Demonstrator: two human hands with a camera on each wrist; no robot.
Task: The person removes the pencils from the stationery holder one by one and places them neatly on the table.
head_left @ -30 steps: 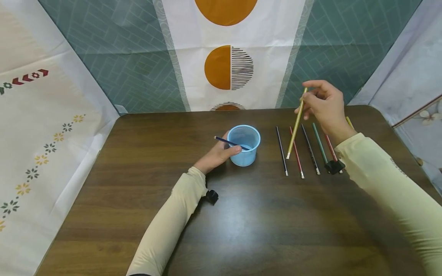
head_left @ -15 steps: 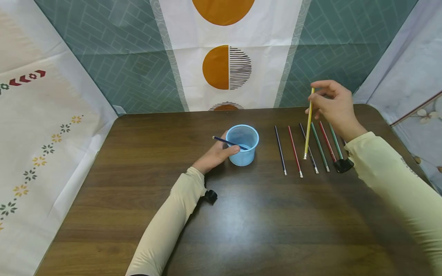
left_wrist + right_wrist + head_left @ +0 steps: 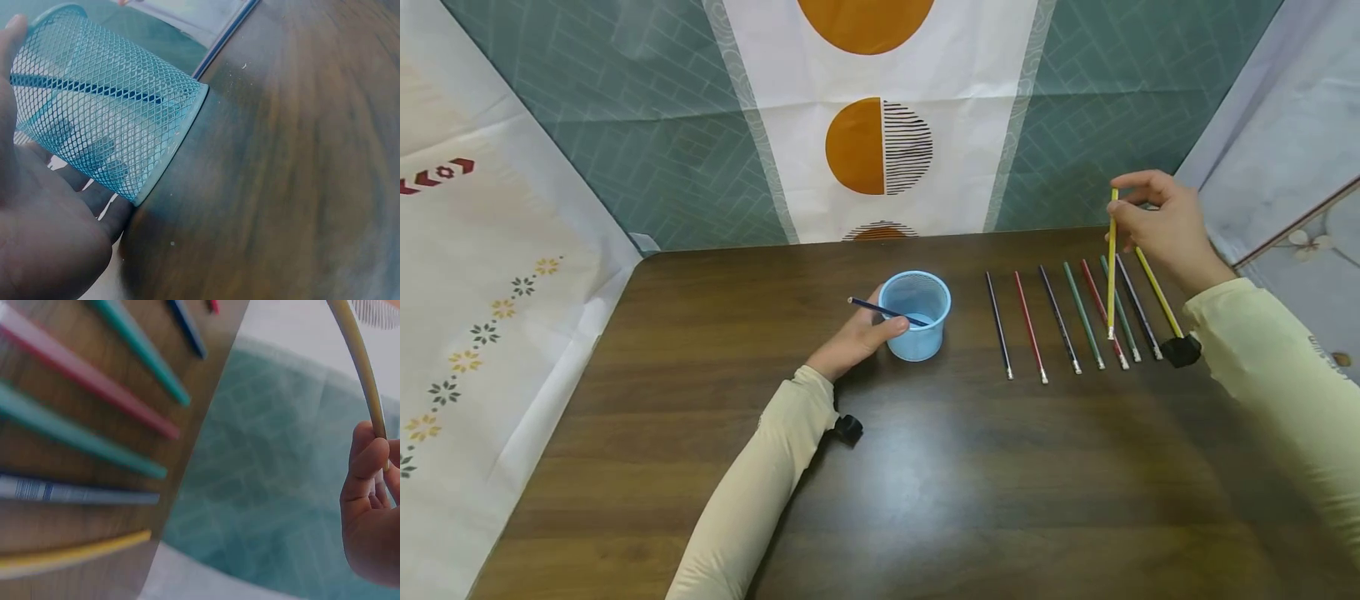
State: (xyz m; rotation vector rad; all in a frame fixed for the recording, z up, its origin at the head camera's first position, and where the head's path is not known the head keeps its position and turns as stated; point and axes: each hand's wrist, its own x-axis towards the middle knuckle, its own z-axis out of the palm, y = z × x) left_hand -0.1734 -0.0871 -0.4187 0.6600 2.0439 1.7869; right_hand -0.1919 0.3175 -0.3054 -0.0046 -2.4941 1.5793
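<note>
My left hand (image 3: 856, 340) grips a light blue mesh pencil cup (image 3: 927, 343), its thumb at the rim and fingers round the far side. One dark blue pencil (image 3: 871, 307) leans inside, its end sticking out over the hand; through the mesh it shows in the left wrist view. At the right, my right hand (image 3: 1168, 227) pinches a yellow pencil (image 3: 1112, 283) near its top. That pencil hangs nearly upright, eraser end down, in front of a row of pencils. In the right wrist view the yellow pencil (image 3: 361, 359) is between thumb and fingertips.
Several pencils lie side by side on the brown wooden table (image 3: 925, 500), among them a red pencil (image 3: 1031, 325), a green pencil (image 3: 1082, 312) and another yellow pencil (image 3: 1159, 292) at the right end. A patterned green and white cloth (image 3: 685, 167) hangs behind the table.
My right hand has carried the yellow pencil rightward along the row, and the pencil has turned from slanted to nearly upright. The left hand keeps its hold on the cup.
</note>
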